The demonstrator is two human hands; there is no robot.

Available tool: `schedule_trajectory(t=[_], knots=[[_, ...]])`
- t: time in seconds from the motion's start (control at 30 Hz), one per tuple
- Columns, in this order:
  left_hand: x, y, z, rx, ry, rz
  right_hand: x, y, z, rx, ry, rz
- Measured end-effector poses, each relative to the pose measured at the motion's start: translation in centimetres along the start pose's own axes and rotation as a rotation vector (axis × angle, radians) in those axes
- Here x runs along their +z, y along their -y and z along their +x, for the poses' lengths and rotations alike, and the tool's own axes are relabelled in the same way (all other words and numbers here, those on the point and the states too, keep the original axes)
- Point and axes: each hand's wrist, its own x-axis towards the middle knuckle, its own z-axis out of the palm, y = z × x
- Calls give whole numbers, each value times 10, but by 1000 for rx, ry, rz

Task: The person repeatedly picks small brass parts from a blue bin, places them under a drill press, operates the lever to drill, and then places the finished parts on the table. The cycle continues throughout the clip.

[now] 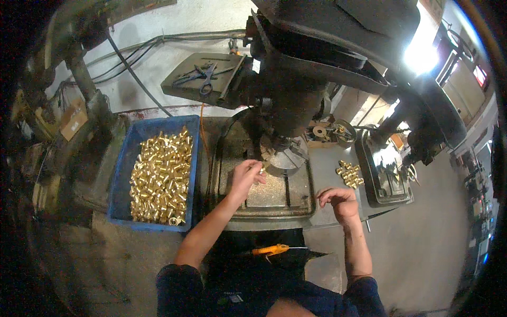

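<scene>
My left hand [246, 178] is pinched on a small brass fitting [263, 169] just left of the round metal chuck [288, 160] on the drill press [296, 105]. Shavings cover the machine's table [266, 199] below the fingers. Near the right front corner of that table my right hand [340, 202] hovers with curled fingers; whether they hold anything is hidden. Beyond it a small pile of brass fittings [349, 175] lies on the grey bench. At the left, a blue crate [120, 185] is filled with many more brass fittings [161, 179].
An orange air blow gun [272, 249] lies at my lap. Pliers and scissors-like tools [206, 79] rest on a raised metal plate [182, 64]. Another drill press table [388, 185] stands to the right. A tin and loose metal parts [330, 132] sit behind the bench pile.
</scene>
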Motion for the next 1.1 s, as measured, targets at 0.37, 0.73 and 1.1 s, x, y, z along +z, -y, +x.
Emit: schedule_trajectory(t=[0.37,0.73,1.1], knots=[[9,21,27,-32,6,-24,-21,46,43,-107,-98,-377],[13,26,30,-27,-30,-57,-70,185,221,-585,-556,-414],[11,24,27,-24,-94,-76,-23,175,121,-822,-330,-248]])
